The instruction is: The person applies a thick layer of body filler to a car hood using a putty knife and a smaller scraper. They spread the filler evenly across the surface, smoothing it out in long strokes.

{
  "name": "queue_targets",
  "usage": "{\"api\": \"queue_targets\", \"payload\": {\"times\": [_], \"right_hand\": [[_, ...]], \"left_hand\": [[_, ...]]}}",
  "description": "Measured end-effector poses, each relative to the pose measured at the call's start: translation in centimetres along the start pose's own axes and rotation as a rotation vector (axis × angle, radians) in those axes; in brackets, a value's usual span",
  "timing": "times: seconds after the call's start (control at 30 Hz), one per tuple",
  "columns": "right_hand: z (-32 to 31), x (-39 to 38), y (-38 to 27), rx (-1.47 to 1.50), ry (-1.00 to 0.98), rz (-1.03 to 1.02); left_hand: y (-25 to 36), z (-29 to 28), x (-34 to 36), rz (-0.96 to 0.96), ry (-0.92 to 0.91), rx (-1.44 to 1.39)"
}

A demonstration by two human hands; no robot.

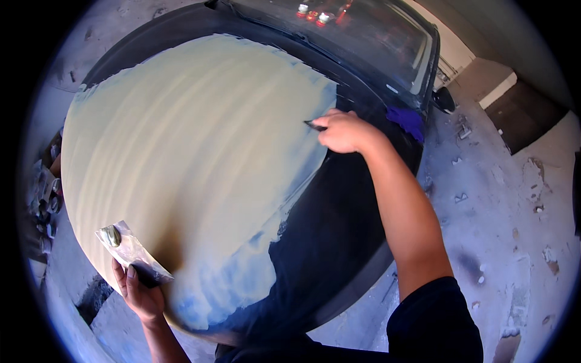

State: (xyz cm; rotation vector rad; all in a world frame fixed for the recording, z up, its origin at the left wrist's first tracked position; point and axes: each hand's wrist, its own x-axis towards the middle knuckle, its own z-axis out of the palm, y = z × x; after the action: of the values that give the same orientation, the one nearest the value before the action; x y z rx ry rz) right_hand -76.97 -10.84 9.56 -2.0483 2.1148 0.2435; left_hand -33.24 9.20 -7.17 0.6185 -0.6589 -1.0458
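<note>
A dark car hood fills the middle, much of it under a broad cream layer of body filler with curved streaks and thin bluish edges. My right hand is at the filler's right edge, fingers closed on a thin dark spreader; most of the spreader is hidden by the hand. At the lower left, my left hand grips a flat, smeared mixing board from below. A greenish-grey lump of putty sits at the board's far end.
Behind the hood is the windshield, with red and white reflections. A purple cloth lies at the hood's right rear corner, near the side mirror. Assorted clutter stands at the far left. Scraps dot the stained floor on the right.
</note>
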Motion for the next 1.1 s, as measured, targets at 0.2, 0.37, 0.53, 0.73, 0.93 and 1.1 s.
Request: {"api": "queue_targets", "payload": {"times": [0.2, 0.37, 0.53, 0.73, 0.93, 1.1], "right_hand": [[1.9, -10.1, -3.9, -0.036, 0.043, -0.107], [4.2, -14.1, -4.1, -0.058, 0.092, -0.226], [0.9, -9.4, 1.5, -0.027, 0.166, -0.036], [-0.9, -1.0, 3.8, 0.014, -0.015, 0.162], [0.4, -7.3, 0.0, -0.032, -0.107, -0.078], [1.8, -10.9, 0.7, -0.077, -0.055, -0.157]], "left_hand": [[-0.3, -0.3, 0.4, -0.057, -0.123, -0.074], [-0.5, -1.1, 0.5, -0.07, -0.115, -0.114], [-0.1, -0.4, 0.7, -0.068, -0.105, -0.082], [-0.1, 0.0, 0.5, -0.032, -0.058, -0.013], [0.1, -1.1, 0.2, -0.037, -0.006, 0.018], [-0.2, -0.4, 0.3, -0.041, -0.042, -0.003]]}}
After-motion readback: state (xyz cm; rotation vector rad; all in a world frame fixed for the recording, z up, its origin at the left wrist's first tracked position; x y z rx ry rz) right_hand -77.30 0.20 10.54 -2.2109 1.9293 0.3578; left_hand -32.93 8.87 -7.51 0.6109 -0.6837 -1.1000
